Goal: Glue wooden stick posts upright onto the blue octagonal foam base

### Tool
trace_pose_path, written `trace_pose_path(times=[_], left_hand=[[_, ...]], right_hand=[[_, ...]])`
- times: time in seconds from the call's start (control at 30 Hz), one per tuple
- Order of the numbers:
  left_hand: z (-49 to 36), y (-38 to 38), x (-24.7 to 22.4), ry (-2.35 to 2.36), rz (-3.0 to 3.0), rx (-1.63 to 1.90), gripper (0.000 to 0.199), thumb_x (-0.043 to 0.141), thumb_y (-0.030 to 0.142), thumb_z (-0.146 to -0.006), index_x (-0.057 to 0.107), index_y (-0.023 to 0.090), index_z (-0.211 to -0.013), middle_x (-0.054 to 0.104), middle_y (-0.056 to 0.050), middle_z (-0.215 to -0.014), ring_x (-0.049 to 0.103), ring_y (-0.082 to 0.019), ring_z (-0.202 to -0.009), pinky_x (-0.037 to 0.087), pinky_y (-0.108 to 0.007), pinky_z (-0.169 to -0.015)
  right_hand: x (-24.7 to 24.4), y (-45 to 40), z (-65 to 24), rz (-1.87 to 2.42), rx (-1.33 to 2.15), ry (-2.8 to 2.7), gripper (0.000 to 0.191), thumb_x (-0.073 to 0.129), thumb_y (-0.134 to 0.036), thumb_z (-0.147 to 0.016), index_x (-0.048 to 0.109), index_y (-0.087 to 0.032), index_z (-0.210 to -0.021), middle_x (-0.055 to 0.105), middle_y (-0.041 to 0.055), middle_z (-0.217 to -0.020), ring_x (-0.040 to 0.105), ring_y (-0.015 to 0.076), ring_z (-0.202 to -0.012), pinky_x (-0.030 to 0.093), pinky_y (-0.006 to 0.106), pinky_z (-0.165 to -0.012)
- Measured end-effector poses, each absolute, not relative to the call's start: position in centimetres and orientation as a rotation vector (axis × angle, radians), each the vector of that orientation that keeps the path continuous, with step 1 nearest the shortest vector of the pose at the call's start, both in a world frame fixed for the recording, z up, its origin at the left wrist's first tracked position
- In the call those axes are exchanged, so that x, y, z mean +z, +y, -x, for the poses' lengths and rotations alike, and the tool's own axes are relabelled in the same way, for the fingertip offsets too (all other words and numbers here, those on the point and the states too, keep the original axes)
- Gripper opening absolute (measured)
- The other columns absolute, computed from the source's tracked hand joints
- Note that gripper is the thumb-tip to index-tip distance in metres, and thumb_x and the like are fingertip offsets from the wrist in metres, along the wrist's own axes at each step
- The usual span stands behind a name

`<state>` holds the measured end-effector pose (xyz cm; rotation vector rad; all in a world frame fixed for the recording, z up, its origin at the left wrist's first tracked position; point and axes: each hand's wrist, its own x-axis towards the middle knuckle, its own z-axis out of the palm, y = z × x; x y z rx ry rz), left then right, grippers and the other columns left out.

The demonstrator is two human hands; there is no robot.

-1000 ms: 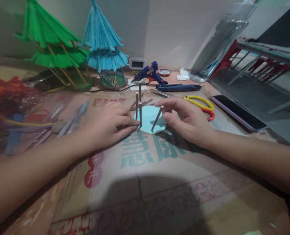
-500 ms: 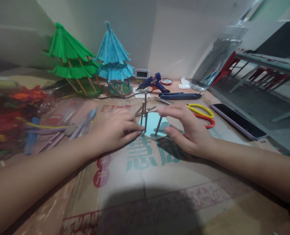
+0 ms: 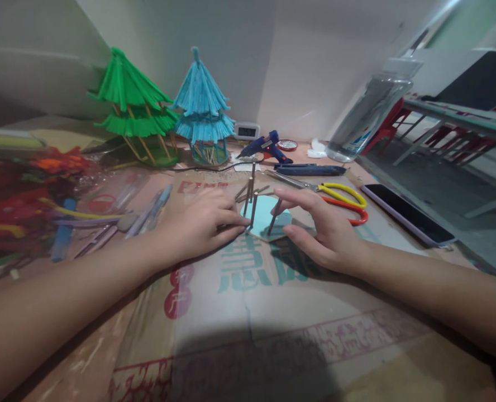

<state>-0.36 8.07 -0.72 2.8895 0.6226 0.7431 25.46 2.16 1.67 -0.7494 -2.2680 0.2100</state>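
Note:
Several thin dark sticks stand on a light blue round base lying on cardboard. My left hand is closed, its thumb and fingertips together at the base's left edge, beside the foot of a stick. My right hand is curved around the right side, thumb and index finger apart. Its index fingertip meets the top of a slightly tilted stick; the thumb is close to the base's rim. Whether the other right fingers touch this stick is hard to make out.
Behind stand a green tiered model and a blue one, a glue gun, and a dark blue box cutter. Scissors, a phone and a tilted-looking bottle are at right. Blurred red flowers lie left.
The whole view has shifted slightly down and to the right. Both hands keep nearly the same pose around the base and sticks.

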Motion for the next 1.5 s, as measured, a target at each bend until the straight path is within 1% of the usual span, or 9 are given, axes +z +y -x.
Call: trace_pose_path(times=[0.27, 0.47, 0.73, 0.83, 0.93, 1.07, 1.2, 1.33, 1.5], left_hand=[[0.3, 8.0, -0.6, 0.621, -2.884, 0.731, 0.025, 0.054, 0.03, -0.099, 0.077, 0.02, -0.103, 0.068, -0.005, -0.084, 0.06, -0.02, -0.083, 0.04, -0.034, -0.077], [0.3, 8.0, -0.6, 0.636, -2.87, 0.719, 0.025, 0.055, 0.03, -0.099, 0.077, 0.02, -0.103, 0.068, -0.005, -0.085, 0.06, -0.021, -0.085, 0.041, -0.035, -0.078], [0.3, 8.0, -0.6, 0.627, -2.892, 0.716, 0.026, 0.053, 0.03, -0.1, 0.077, 0.019, -0.104, 0.068, -0.005, -0.086, 0.06, -0.021, -0.086, 0.041, -0.036, -0.079], [0.3, 7.8, -0.5, 0.642, -2.908, 0.735, 0.026, 0.053, 0.03, -0.099, 0.076, 0.02, -0.103, 0.068, -0.005, -0.087, 0.06, -0.022, -0.087, 0.04, -0.037, -0.08], [0.4, 7.6, -0.2, 0.728, -2.906, 0.765, 0.023, 0.053, 0.028, -0.096, 0.074, 0.019, -0.094, 0.066, -0.005, -0.085, 0.058, -0.021, -0.084, 0.039, -0.036, -0.078], [0.4, 7.4, 0.1, 0.872, -2.926, 0.732, 0.024, 0.054, 0.029, -0.09, 0.068, 0.016, -0.076, 0.06, -0.006, -0.076, 0.056, -0.022, -0.079, 0.036, -0.037, -0.073], [0.4, 7.5, 0.1, 0.887, -2.9, 0.644, 0.028, 0.049, 0.029, -0.092, 0.075, 0.019, -0.089, 0.061, -0.006, -0.08, 0.057, -0.023, -0.082, 0.037, -0.037, -0.074], [0.4, 7.6, 0.0, 0.885, -2.883, 0.594, 0.034, 0.045, 0.024, -0.091, 0.076, 0.021, -0.106, 0.063, -0.006, -0.086, 0.056, -0.024, -0.087, 0.037, -0.039, -0.079], [0.5, 7.9, 0.0, 0.883, -2.886, 0.508, 0.039, 0.045, 0.023, -0.088, 0.073, 0.021, -0.116, 0.061, -0.007, -0.091, 0.055, -0.025, -0.091, 0.038, -0.042, -0.081]], right_hand=[[1.4, 2.3, -25.6, 0.739, 0.239, -2.24, 0.058, 0.058, -0.019, -0.095, 0.04, -0.027, -0.149, 0.069, 0.0062, -0.11, 0.065, 0.0227, -0.103, 0.048, 0.043, -0.097], [1.0, 2.4, -25.7, 0.743, 0.292, -2.193, 0.067, 0.057, -0.02, -0.096, 0.03, -0.03, -0.155, 0.066, 0.0059, -0.111, 0.065, 0.0223, -0.105, 0.049, 0.045, -0.1], [1.2, 2.4, -25.9, 0.817, 0.234, -2.179, 0.051, 0.056, -0.026, -0.098, 0.04, -0.029, -0.146, 0.064, 0.0085, -0.122, 0.063, 0.0238, -0.111, 0.048, 0.046, -0.102], [0.5, 3.4, -26.1, 0.936, 0.303, -2.005, 0.037, 0.053, -0.031, -0.1, 0.044, -0.026, -0.136, 0.06, 0.0102, -0.123, 0.06, 0.0244, -0.116, 0.046, 0.048, -0.105], [0.0, 4.5, -26.3, 1.045, 0.423, -1.907, 0.024, 0.047, -0.035, -0.102, 0.046, -0.024, -0.123, 0.06, 0.0116, -0.122, 0.06, 0.0238, -0.119, 0.049, 0.047, -0.103], [-0.2, 5.1, -26.4, 1.112, 0.54, -1.918, 0.026, 0.041, -0.038, -0.104, 0.045, -0.022, -0.124, 0.061, 0.0133, -0.126, 0.062, 0.0237, -0.118, 0.051, 0.045, -0.099], [-0.2, 5.0, -26.5, 1.156, 0.533, -1.985, 0.031, 0.042, -0.04, -0.103, 0.045, -0.021, -0.128, 0.063, 0.0133, -0.124, 0.063, 0.0253, -0.114, 0.05, 0.047, -0.098], [0.0, 4.7, -26.4, 1.169, 0.508, -2.012, 0.031, 0.043, -0.037, -0.102, 0.045, -0.02, -0.127, 0.065, 0.0112, -0.114, 0.064, 0.0234, -0.102, 0.052, 0.042, -0.089], [0.7, 3.9, -26.2, 1.175, 0.434, -2.06, 0.015, 0.047, -0.032, -0.1, 0.051, -0.019, -0.105, 0.065, 0.0074, -0.097, 0.063, 0.0199, -0.086, 0.051, 0.035, -0.077]])
